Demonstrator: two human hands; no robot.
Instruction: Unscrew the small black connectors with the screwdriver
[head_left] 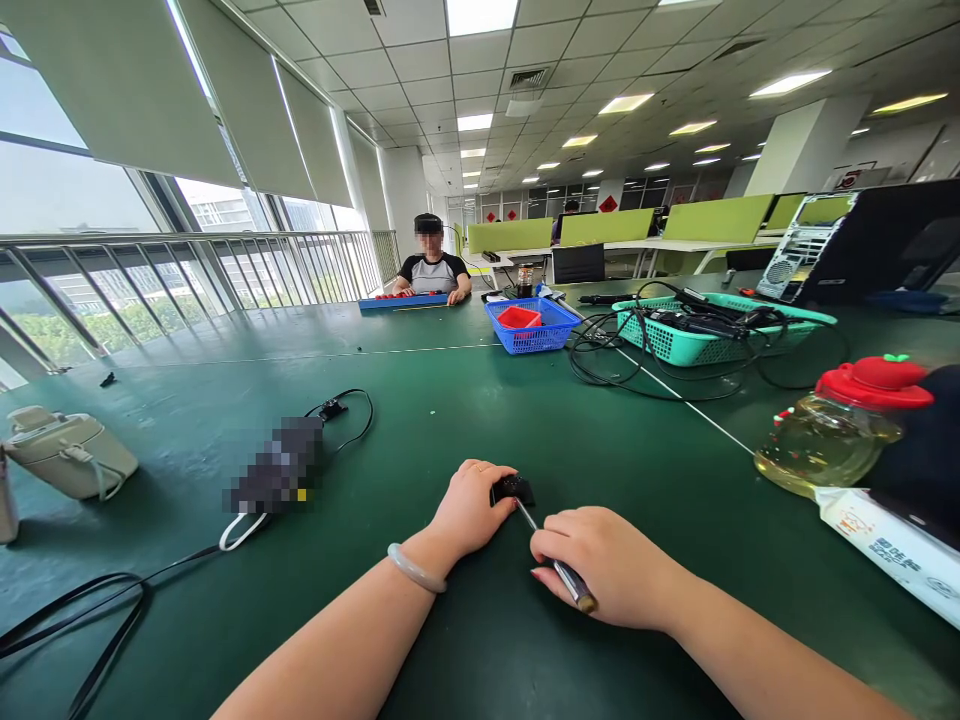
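My left hand (471, 508) rests on the green table (420, 420) and pins a small black part (513, 488) under its fingertips. A pale bangle circles that wrist. My right hand (600, 565) grips a thin screwdriver (559, 565) with a brown handle end, its metal shaft slanting up to touch the black part. Both hands sit close together near the table's front middle.
A blurred dark device (277, 465) with black cables lies to the left, a beige pouch (67, 452) further left. A blue basket (534, 325), a teal tray of cables (697, 330), a red-lidded jar (840, 425) and a white packet (892, 545) stand right. A person sits at the far end.
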